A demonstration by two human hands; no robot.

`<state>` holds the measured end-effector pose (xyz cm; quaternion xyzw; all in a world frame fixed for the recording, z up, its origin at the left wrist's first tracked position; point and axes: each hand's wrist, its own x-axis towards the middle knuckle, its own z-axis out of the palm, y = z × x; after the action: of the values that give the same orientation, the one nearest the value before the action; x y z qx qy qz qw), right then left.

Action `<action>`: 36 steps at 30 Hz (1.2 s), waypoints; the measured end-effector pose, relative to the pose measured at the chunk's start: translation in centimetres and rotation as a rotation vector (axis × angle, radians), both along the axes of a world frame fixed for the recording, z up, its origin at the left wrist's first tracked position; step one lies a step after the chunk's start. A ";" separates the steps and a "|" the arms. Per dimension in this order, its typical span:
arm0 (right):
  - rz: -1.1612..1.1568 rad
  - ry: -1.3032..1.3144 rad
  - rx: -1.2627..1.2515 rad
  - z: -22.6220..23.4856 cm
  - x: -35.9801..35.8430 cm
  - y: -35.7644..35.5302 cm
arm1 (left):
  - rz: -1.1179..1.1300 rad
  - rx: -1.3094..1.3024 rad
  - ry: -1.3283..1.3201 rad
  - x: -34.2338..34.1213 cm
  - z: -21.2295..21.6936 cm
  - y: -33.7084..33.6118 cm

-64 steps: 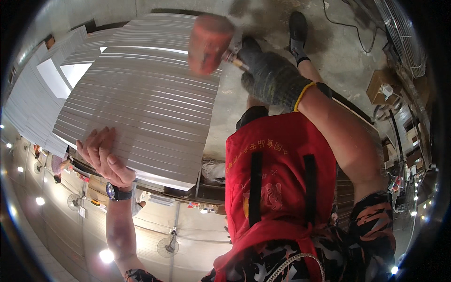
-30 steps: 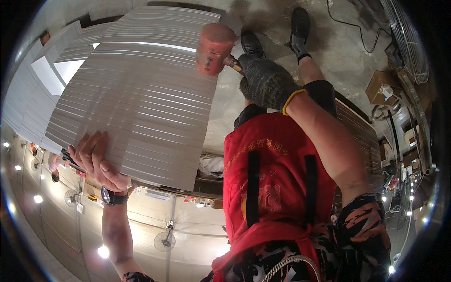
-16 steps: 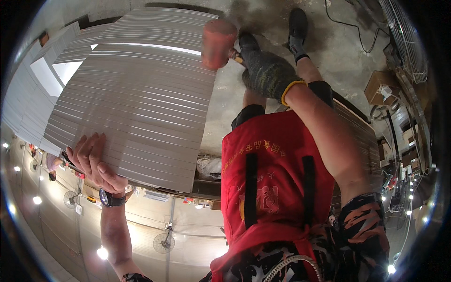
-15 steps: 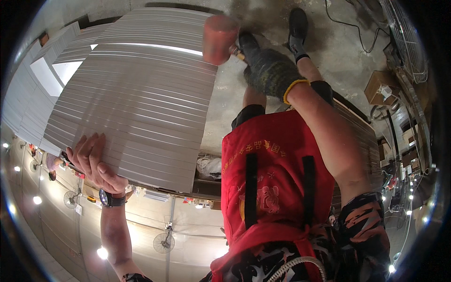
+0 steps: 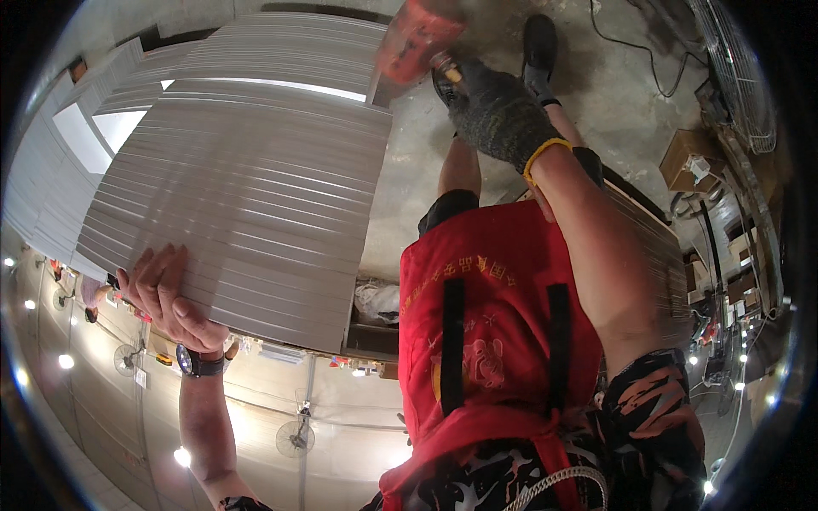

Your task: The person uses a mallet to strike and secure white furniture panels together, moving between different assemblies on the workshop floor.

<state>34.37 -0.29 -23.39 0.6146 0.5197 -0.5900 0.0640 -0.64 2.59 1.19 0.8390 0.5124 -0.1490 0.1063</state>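
The left hand is lying bare and flat on the near edge of a stack of pale grey ribbed panels, its fingers spread over the top sheet and its thumb hooking around the edge, so it is pressing on the stack rather than closing on it. A dark wristwatch is sitting on that wrist. The right hand is wearing a dark knitted work glove with a yellow cuff, and it is closed around the handle of a mallet with an orange-red head. The mallet head is blurred, hanging just above the far right corner of the stack, and whether it is touching the panels cannot be told. The stack is occupying the left and middle of the view, its ribs running across, with more of the same pale panels lying beside it to the left and behind it. A red apron with two dark straps is covering the person's front. Beyond the right hand, a black shoe is standing on the grey concrete floor. A cardboard box is sitting near the right rim, well apart from the stack.
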 end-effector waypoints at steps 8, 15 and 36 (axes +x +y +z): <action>0.163 0.114 -0.148 0.4 -0.4 -1.2 | -0.027 0.026 0.045 -0.3 -0.3 -0.1; 0.062 0.118 0.061 -1.1 -1.5 -2.8 | -0.020 0.028 0.037 -0.5 -0.3 -0.1; 0.083 0.184 -0.079 1.9 -1.9 -0.6 | 0.024 0.043 -0.024 0.4 -0.5 0.1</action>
<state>32.43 -0.90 -21.45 0.5328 0.5247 -0.6608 0.0647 -0.24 2.67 0.71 0.8365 0.5244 -0.1265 0.0960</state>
